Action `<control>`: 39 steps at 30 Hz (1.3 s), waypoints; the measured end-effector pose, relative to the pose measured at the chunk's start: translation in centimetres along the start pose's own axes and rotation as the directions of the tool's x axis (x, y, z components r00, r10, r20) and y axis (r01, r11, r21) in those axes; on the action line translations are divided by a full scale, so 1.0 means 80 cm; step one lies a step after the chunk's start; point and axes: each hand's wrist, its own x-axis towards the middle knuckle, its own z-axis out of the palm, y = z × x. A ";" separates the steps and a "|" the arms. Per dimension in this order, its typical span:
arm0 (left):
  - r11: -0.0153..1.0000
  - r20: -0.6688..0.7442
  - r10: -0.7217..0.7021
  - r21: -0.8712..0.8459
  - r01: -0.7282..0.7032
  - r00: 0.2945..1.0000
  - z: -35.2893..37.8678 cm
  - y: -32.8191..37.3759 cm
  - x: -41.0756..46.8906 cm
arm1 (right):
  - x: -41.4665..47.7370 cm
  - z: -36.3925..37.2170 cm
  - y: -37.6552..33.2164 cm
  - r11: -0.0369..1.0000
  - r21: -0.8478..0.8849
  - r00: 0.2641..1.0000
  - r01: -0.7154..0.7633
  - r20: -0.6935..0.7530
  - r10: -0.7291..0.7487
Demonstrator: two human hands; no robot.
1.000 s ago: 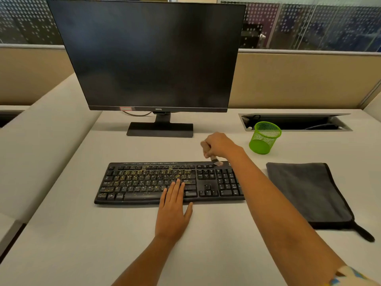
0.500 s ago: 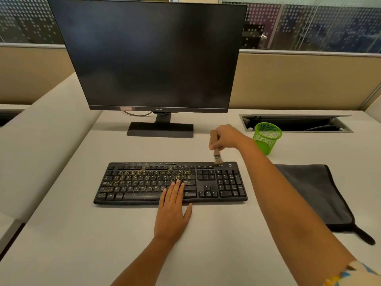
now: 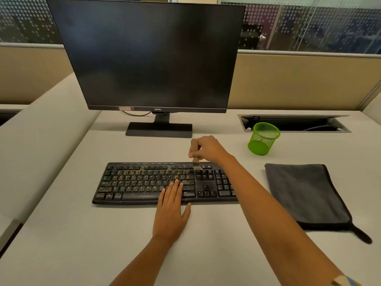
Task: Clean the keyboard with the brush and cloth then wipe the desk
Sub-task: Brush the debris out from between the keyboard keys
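Nearest on the pale grey desk (image 3: pixel 82 234), the left hand (image 3: pixel 172 211) lies flat with its fingers straight and close together. Its palm is on the desktop and its fingertips rest on the front rows of the flat black plastic keyboard (image 3: pixel 134 182), apparently to steady it. The keyboard lies square to the person, its letter keys speckled with yellowish crumbs while the keys at its right end look mostly bare. To the right, well apart from the keyboard, the folded dark grey cloth (image 3: pixel 305 195) lies untouched. Farther back, the right hand (image 3: pixel 208 149) curls its fingers round the small tan-handled brush (image 3: pixel 194 153), whose bristles point down at the top key row. This looks like the brushing step, with most of it left to do. The next move calls for short strokes across the littered keys, light enough not to shove the board. Behind stand a green mesh cup (image 3: pixel 262 139) and a dark flat monitor (image 3: pixel 148 54).
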 end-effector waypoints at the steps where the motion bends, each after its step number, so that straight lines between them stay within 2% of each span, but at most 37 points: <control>1: 1.000 0.000 0.003 0.003 -0.003 1.000 0.000 0.000 0.000 | -0.004 -0.004 0.002 0.993 0.114 0.999 -0.026 -0.024 0.029; 3: 1.000 -0.001 0.008 0.004 -0.007 1.000 0.000 0.000 -0.001 | -0.009 -0.018 0.009 0.973 0.215 0.992 -0.079 -0.078 0.098; 4: 1.000 -0.001 0.008 0.005 -0.008 1.000 0.000 -0.001 -0.001 | -0.011 -0.028 0.014 0.981 0.163 0.987 -0.105 -0.104 0.123; 5: 1.000 0.002 0.007 0.006 -0.007 1.000 0.000 -0.001 -0.001 | -0.012 -0.038 0.019 0.990 0.029 0.981 -0.139 -0.130 0.141; 7: 1.000 0.004 0.005 0.010 -0.005 1.000 0.000 0.000 -0.001 | -0.016 -0.054 0.026 0.930 -0.289 0.967 -0.228 -0.176 0.183; 9: 1.000 0.005 0.003 0.014 -0.003 1.000 0.000 0.000 -0.001 | -0.019 -0.055 0.031 0.871 -0.409 0.961 -0.272 -0.163 0.223; 11: 1.000 0.008 0.003 0.017 -0.003 1.000 0.000 -0.001 -0.001 | -0.021 -0.045 0.029 0.853 -0.454 0.966 -0.258 -0.119 0.228; 13: 1.000 0.009 0.002 0.020 -0.002 1.000 0.000 0.000 -0.001 | -0.020 -0.030 0.023 0.864 -0.454 0.976 -0.216 -0.083 0.201; 17: 1.000 0.000 0.000 0.010 0.000 1.000 0.001 0.000 0.000 | -0.015 -0.003 0.005 0.946 -0.313 0.996 -0.082 -0.070 0.063; 20: 1.000 -0.007 0.005 0.008 -0.005 1.000 0.000 0.000 0.000 | -0.013 0.013 0.001 0.998 -0.056 0.997 -0.022 -0.080 0.017; 22: 1.000 -0.007 0.005 0.014 -0.005 1.000 -0.001 0.000 0.000 | -0.015 0.014 0.003 0.990 0.142 0.995 -0.006 -0.099 0.020; 24: 1.000 -0.007 0.006 0.018 -0.006 1.000 -0.001 0.000 0.000 | -0.016 0.006 0.007 0.966 0.258 0.990 -0.035 -0.121 0.068; 26: 1.000 -0.004 0.008 0.023 -0.008 1.000 0.000 0.000 0.000 | -0.018 -0.008 0.011 0.973 0.212 0.977 -0.093 -0.167 0.129; 29: 1.000 -0.004 0.011 0.026 -0.010 1.000 0.000 0.000 0.000 | -0.021 -0.022 0.019 0.982 -0.015 0.946 -0.186 -0.275 0.175; 35: 1.000 -0.003 0.002 0.016 -0.002 1.000 -0.001 0.001 0.000 | -0.022 0.000 -0.010 0.927 -0.313 0.977 -0.207 -0.113 0.180; 39: 1.000 0.000 -0.005 0.013 0.005 1.000 0.000 0.000 0.000 | -0.017 0.020 -0.026 0.928 -0.351 0.992 -0.121 -0.076 0.101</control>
